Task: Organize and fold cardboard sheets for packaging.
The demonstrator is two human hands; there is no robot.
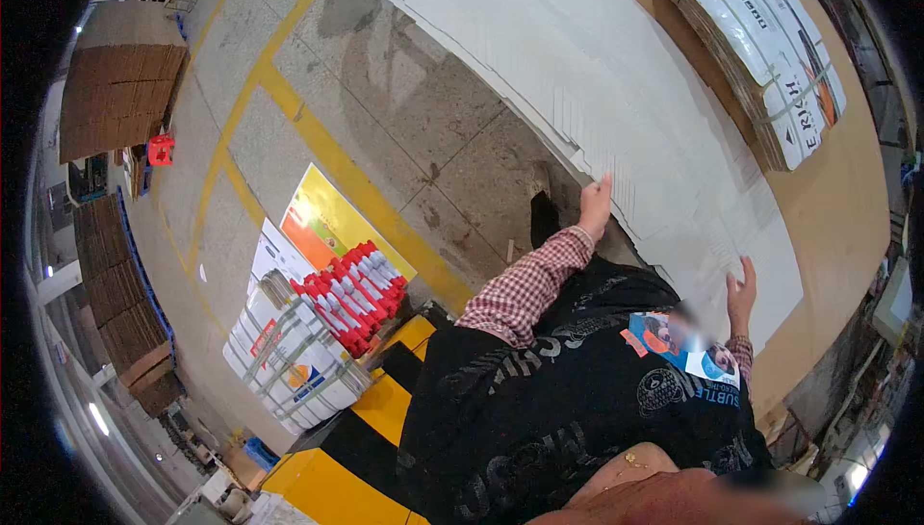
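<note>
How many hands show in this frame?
2: the wearer's left hand at the left edge of the white sheet, and the right hand near its lower right part. None other is visible; some may be hidden.

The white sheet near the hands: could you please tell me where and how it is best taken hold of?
Probably by the long edge of the white sheet beside the left hand, from the floor side, thumb above and fingers beneath. It is broad and flat, and that edge shows uncovered; a strapped bundle lies toward the opposite side.
</note>
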